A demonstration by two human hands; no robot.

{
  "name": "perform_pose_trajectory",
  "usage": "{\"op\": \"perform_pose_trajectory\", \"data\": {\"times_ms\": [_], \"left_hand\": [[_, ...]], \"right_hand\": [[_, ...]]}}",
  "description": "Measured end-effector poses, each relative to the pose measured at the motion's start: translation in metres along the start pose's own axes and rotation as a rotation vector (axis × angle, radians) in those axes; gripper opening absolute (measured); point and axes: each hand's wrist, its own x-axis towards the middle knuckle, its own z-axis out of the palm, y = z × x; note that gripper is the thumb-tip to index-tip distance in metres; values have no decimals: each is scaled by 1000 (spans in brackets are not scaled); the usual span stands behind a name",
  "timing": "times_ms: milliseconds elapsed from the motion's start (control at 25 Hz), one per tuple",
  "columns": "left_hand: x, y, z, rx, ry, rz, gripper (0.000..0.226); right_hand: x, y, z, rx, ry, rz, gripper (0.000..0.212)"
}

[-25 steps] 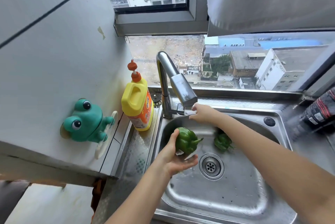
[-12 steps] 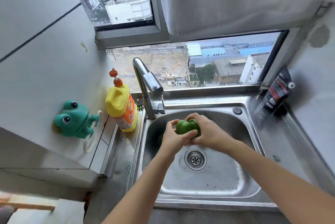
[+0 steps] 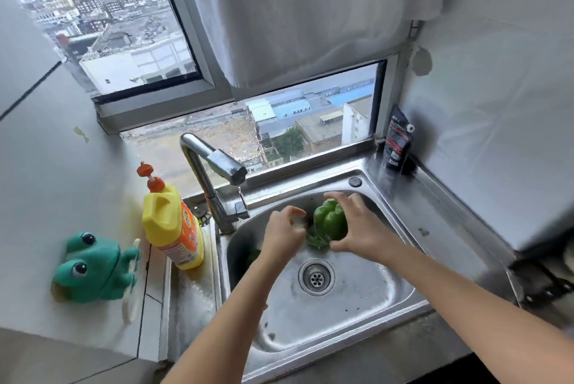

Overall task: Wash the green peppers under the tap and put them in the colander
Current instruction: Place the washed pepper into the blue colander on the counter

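A green pepper (image 3: 330, 223) is held over the back of the steel sink (image 3: 388, 259), with my right hand (image 3: 363, 228) gripping it from the right, fingers curled round it. My left hand (image 3: 284, 233) is just left of that pepper, blurred, with loosely curled fingers that hold nothing I can see. A darker green piece (image 3: 314, 241) shows below the pepper, between my hands. Another green pepper (image 3: 253, 254) peeks out in the sink, left of my left forearm. The tap spout (image 3: 231, 170) ends above and left of my hands. No colander is in view.
A yellow detergent bottle (image 3: 172, 228) stands left of the tap on the sink ledge. A green frog holder (image 3: 90, 268) sticks to the left wall. A black pouch (image 3: 397, 142) leans in the back right corner. The drain (image 3: 316, 277) lies in front of my hands.
The pepper passed from my left hand, through both hands, into my right hand alone. My right hand left the tap handle. My left hand came off the pepper. The view pulled back.
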Motion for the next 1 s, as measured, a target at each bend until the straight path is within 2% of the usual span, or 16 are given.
{"op": "perform_pose_trajectory", "data": {"times_ms": [80, 200, 280, 320, 480, 640, 760, 920, 1000], "left_hand": [[0, -8, 0, 159, -55, 109, 53], [-3, -7, 4, 334, -305, 220, 76], [-8, -1, 8, 449, -429, 259, 77], [-11, 4, 12, 468, -433, 287, 72], [-23, 25, 32, 295, -337, 411, 41], [-45, 72, 59, 122, -326, 558, 29], [-65, 120, 93, -9, -398, 623, 24], [-94, 177, 143, -233, -519, 615, 18], [-114, 203, 173, -224, -576, 596, 21]], "right_hand": [[-14, 2, 2, -110, 92, -2, 88], [-39, 9, 6, -237, 212, 3, 85], [-56, 13, 6, -249, 256, 54, 85], [-65, 15, 5, -243, 268, 96, 87], [-102, 21, -7, -74, 328, 255, 90], [-147, 28, -39, 138, 499, 378, 82], [-193, 50, -72, 303, 648, 488, 74], [-248, 92, -119, 615, 873, 621, 59], [-279, 128, -146, 735, 1003, 735, 59]]}}
